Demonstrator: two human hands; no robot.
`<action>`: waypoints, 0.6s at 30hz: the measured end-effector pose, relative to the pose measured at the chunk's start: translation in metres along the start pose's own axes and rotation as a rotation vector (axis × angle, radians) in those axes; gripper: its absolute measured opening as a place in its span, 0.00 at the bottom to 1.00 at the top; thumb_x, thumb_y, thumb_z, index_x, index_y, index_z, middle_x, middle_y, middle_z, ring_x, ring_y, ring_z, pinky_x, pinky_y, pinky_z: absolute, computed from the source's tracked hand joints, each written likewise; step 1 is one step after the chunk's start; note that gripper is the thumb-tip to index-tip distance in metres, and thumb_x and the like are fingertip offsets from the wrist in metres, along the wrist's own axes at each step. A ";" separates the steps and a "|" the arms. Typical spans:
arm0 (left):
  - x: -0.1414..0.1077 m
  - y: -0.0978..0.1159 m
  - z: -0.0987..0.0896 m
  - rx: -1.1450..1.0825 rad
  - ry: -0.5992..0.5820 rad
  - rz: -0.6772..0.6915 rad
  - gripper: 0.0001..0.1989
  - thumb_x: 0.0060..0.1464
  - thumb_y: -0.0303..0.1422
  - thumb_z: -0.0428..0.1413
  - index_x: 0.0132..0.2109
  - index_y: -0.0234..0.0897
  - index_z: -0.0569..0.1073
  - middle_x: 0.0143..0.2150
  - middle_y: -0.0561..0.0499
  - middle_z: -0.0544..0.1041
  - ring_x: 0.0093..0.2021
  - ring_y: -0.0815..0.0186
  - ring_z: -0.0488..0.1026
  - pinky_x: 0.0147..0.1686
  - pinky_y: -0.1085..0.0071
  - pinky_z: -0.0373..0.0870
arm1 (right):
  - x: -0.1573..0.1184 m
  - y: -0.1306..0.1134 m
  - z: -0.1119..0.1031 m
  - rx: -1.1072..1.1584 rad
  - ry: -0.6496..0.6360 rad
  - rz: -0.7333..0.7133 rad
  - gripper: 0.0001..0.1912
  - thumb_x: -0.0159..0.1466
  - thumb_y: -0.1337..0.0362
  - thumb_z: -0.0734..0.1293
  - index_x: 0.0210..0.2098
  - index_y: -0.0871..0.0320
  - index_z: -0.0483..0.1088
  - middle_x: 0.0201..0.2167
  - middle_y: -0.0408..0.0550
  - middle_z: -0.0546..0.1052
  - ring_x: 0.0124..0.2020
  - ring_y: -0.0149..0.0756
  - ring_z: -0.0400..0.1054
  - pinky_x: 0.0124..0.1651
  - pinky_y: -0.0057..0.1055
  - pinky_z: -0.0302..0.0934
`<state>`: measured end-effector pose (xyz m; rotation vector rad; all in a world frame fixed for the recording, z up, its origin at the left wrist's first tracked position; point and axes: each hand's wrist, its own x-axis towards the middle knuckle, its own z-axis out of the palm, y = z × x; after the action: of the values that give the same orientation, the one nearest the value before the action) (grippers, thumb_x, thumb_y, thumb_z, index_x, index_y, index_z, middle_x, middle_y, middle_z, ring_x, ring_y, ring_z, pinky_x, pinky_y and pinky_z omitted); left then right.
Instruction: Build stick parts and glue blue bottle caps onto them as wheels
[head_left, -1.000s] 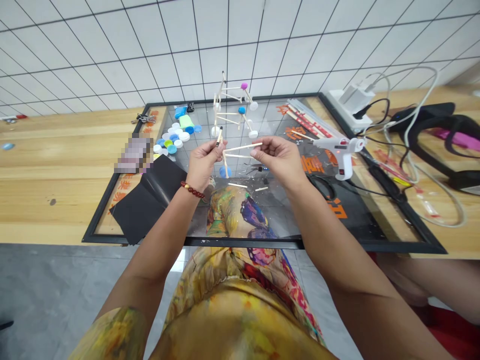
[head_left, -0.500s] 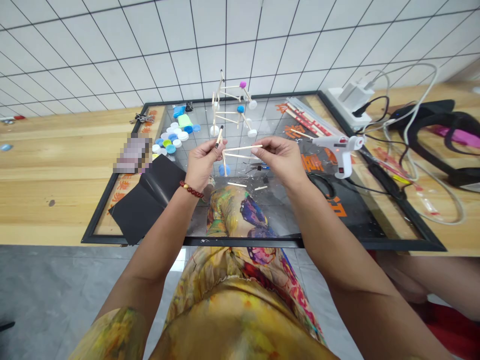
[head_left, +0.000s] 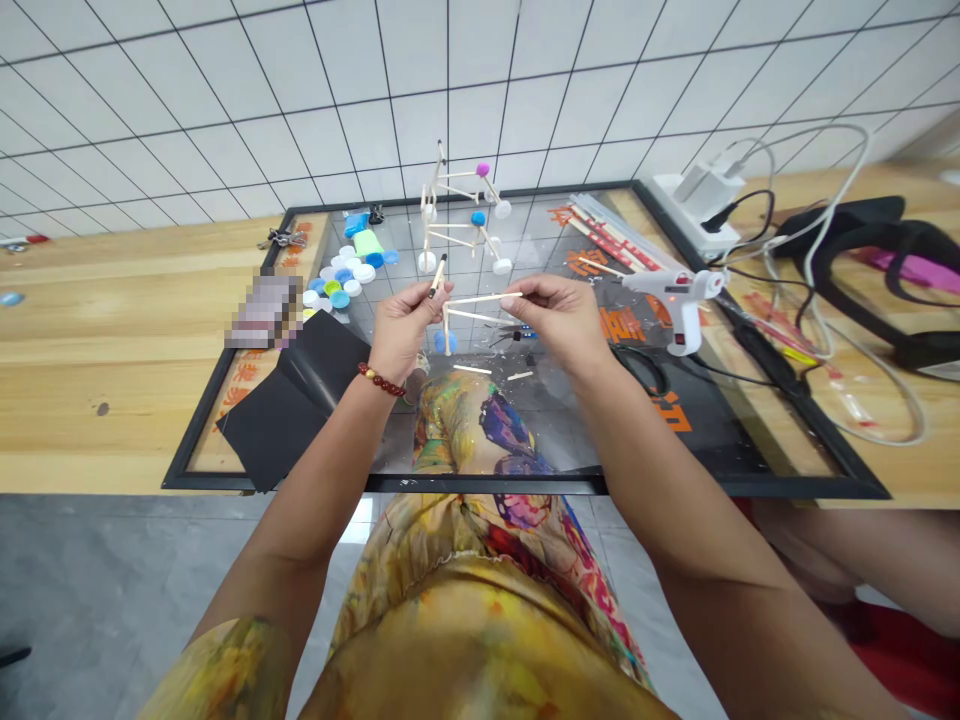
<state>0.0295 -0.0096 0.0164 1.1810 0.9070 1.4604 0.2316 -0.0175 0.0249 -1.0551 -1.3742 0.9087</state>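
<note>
My left hand (head_left: 405, 325) is closed around a small frame of pale wooden sticks (head_left: 448, 328); a black-tipped end stands up above the thumb. A pale stick (head_left: 484, 299) runs from that frame across to my right hand (head_left: 564, 318), where finger and thumb pinch its far end. Just below it a second stick (head_left: 480, 316) slants from the frame. At the frame's lower end shows a blue cap (head_left: 445, 342); whether it is attached I cannot tell. Behind my hands stands another stick structure (head_left: 450, 227) with white caps at its feet and blue and pink pieces on it.
Left are several bottle caps (head_left: 340, 298), a black sheet (head_left: 300, 400) and a blurred-out object (head_left: 262, 312). Right are a white glue gun (head_left: 682, 305), a power strip (head_left: 694, 215) with cables and a black strapped item (head_left: 832, 250). Pliers (head_left: 517, 332) and stick offcuts (head_left: 472, 369) lie on the glass.
Both hands keep their hold, and the sticks stay almost in place. The whole view has shifted very slightly.
</note>
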 end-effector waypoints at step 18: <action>0.008 0.012 -0.005 -0.570 0.307 -0.406 0.06 0.61 0.28 0.59 0.34 0.36 0.75 0.28 0.54 0.72 0.27 0.75 0.69 0.33 0.77 0.72 | 0.002 0.018 0.006 0.054 0.062 0.111 0.23 0.54 0.43 0.74 0.37 0.54 0.75 0.34 0.45 0.77 0.34 0.32 0.69 0.39 0.32 0.66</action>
<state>0.0218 -0.0040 0.0282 0.3352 0.7958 1.4425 0.2278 -0.0099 0.0079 -1.1179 -1.2432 0.9813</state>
